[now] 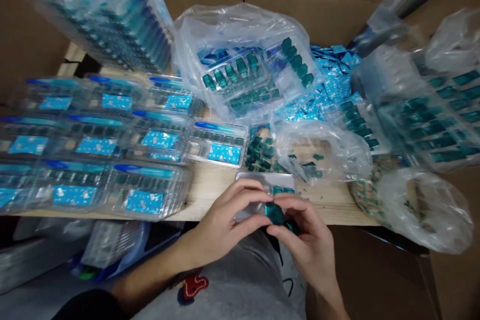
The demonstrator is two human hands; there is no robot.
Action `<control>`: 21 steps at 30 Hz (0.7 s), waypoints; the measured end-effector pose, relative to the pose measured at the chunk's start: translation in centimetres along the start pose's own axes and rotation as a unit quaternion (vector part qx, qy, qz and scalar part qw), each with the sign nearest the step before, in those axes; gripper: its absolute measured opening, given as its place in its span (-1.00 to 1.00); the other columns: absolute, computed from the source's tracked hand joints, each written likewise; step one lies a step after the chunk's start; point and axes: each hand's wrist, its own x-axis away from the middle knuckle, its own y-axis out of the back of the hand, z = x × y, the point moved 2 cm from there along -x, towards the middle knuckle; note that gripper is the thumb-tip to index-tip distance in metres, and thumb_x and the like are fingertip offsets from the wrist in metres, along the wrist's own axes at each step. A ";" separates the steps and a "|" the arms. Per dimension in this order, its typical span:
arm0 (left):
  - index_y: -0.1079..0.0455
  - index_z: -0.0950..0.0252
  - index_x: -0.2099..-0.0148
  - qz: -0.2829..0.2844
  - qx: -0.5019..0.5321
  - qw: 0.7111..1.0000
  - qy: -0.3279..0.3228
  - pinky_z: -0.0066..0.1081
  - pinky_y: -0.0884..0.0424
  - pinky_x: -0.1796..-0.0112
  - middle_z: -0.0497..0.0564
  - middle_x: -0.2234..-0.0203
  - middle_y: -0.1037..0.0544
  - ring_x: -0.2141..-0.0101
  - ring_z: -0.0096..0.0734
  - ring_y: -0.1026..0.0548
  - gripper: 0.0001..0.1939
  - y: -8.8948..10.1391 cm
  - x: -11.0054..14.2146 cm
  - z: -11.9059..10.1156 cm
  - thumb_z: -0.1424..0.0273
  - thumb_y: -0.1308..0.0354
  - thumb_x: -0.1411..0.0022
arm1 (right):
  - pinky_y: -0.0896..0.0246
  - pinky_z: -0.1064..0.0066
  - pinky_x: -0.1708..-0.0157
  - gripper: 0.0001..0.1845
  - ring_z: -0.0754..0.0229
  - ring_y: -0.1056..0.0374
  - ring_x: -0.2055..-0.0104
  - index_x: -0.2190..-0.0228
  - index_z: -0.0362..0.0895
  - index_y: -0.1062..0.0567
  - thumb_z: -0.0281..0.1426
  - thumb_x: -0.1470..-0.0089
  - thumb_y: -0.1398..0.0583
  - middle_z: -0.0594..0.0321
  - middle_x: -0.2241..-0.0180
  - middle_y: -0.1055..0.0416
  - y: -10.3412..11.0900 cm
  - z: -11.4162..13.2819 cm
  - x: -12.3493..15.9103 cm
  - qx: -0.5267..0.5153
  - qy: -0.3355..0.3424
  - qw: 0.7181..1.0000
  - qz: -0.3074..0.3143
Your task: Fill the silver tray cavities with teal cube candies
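In front of my body, both hands are closed on a dark teal translucent plastic piece [275, 213] with gem-like facets. My left hand [234, 215] pinches its left side between thumb and fingers. From the right, my right hand [305, 232] grips it, and another dark teal part shows under those fingers; I cannot tell whether the two are joined. Just behind the hands, a clear plastic tray [262, 178] lies at the table edge with teal pieces [284, 190] in it, partly hidden by my fingers. Loose small teal pieces [260, 150] are heaped beyond the tray.
Stacked clear packs [144, 190] with blue packets fill the left side. A plastic bag [240, 20] of filled trays stands at the back, beside blue packets [333, 80]. Crumpled bags [333, 145] and more trays [427, 125] lie right. Cardboard walls [318, 0] rise behind.
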 end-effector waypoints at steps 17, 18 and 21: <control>-0.36 0.29 0.00 -0.011 -0.149 0.981 -0.123 -0.45 -0.52 0.25 0.02 0.29 -0.54 0.28 -0.45 -0.53 -0.78 1.3 0.0 -1.4 0.49 0.08 -0.44 | -0.40 0.44 0.33 -0.65 0.25 -0.45 0.33 0.09 0.17 -0.60 -0.48 -0.14 -0.25 0.30 0.33 -0.56 -0.9 0.7 0.2 0.028 0.011 0.998 0.046; -0.37 0.29 0.02 -0.016 -0.147 0.982 -0.120 -0.47 -0.51 0.26 0.01 0.30 -0.52 0.29 -0.46 -0.51 -0.78 1.4 0.0 -1.3 0.49 0.09 -0.44 | -0.40 0.47 0.37 -0.68 0.27 -0.44 0.37 0.12 0.16 -0.61 -0.46 -0.15 -0.25 0.31 0.36 -0.56 -1.0 0.7 0.1 0.009 -0.003 0.999 0.050; -0.41 0.30 0.06 -0.015 -0.149 0.982 -0.119 -0.51 -0.46 0.28 0.00 0.31 -0.46 0.31 -0.48 -0.45 -0.77 1.5 0.3 -0.9 0.53 0.08 -0.43 | -0.29 0.56 0.57 -0.83 0.37 -0.31 0.59 0.28 0.10 -0.67 -0.40 -0.06 -0.33 0.37 0.52 -0.51 -1.1 0.0 0.0 -0.088 -0.081 0.991 0.055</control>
